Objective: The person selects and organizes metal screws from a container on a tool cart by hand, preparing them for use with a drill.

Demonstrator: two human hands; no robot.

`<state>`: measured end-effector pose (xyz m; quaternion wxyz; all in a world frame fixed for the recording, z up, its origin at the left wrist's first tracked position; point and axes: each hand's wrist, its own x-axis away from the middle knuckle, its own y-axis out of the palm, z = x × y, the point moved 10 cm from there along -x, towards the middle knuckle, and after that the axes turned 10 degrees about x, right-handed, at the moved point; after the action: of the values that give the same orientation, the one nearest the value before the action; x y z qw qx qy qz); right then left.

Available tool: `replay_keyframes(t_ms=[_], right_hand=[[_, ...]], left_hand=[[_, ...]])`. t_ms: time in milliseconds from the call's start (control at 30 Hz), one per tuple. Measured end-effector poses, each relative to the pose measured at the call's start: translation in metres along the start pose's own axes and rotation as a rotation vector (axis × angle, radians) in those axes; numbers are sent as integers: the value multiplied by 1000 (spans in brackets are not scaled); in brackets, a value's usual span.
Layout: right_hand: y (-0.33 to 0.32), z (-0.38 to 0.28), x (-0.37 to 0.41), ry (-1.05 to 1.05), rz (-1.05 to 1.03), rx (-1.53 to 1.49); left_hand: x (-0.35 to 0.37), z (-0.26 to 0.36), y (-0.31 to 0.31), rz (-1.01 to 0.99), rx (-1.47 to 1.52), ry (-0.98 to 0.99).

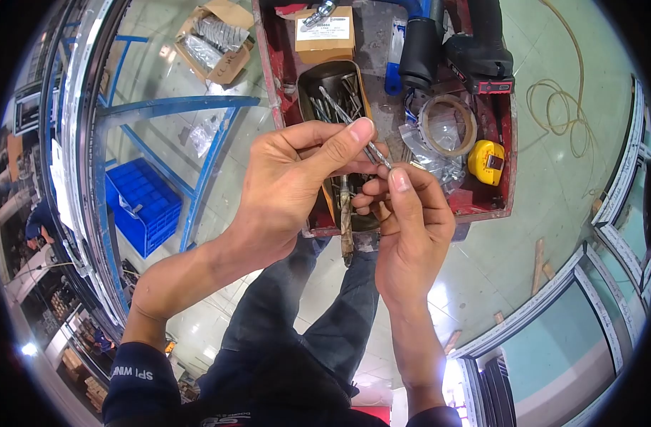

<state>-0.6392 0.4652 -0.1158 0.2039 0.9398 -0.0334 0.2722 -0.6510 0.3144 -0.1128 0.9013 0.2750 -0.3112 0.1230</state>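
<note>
A thin, shiny drill bit [379, 155] slants between my two hands, over the near half of the red tray. My left hand [304, 160] pinches it between thumb and fingers. At its lower end, the thumb and fingertips of my right hand [413, 220] are closed on the bit. Beneath my hands lies an oblong dark container [308, 80] with several loose bits and metal pieces in it, partly covered by my left hand. A longer, stained tool [347, 231] sticks out over the tray's near edge, beside my right hand.
The red tray [512, 153] also carries a cordless drill [480, 53], a tape roll [470, 132], a yellow tape measure [486, 162] and a small cardboard box [325, 44]. To the left are a blue metal frame [176, 108] and a blue crate [144, 206]. White-edged frames [532, 313] stand right.
</note>
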Motion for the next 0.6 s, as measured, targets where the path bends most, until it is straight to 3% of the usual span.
replay_keyframes(t_ms=[400,500,600], right_hand=[[-1,3,5,15,-4,-18],[0,4,6,15,-3,-21],[0,3,7,-9,-14,-16]], left_hand=[[6,-1,5,14,64,-22],[6,-3,0,29,-2,71],[8,-3,-4,86,-47,19]])
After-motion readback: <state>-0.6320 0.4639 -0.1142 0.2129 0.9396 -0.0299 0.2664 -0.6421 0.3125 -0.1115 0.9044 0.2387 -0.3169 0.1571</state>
